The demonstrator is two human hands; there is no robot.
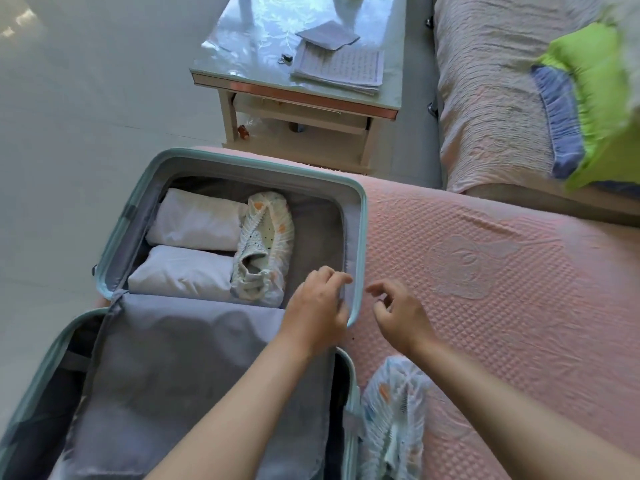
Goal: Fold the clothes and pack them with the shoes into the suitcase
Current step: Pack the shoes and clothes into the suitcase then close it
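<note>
**One shoe packed, one shoe out on the bedspread**

A pale tiled floor (69,133) is seen at the far left. The mint-rimmed suitcase (360,237) is laid open on a pink bedspread (502,306), its long axis running from the near left to the far right. The near half is covered by a grey divider flap (194,358).

In the far half, two white folded clothes (197,220) are laid side by side, one beyond the other, each with its long axis across the compartment. Just to their right and touching them, a shoe (268,237) in a pale patterned cover is placed with its long axis running away from the viewer. Its opening is turned toward the near end and its rounded end is pointed at the far wall.

The left hand (317,306) is held at the right wall of the far half, fingers bent against the lining. Whether the lining is pinched cannot be told, as the hand is blurred. The right hand (398,317) is held just beside it, above the bedspread, fingers loosely curled and parted, with nothing in them.

A second shoe (394,417) is left on the bedspread just beside the near half, partly under the right forearm. Its long axis runs near to far; its toe end cannot be made out.

Further back a table (294,91) bearing papers (339,67) is seen, and at the right a covered couch (485,98) with a green cushion (595,98).
</note>
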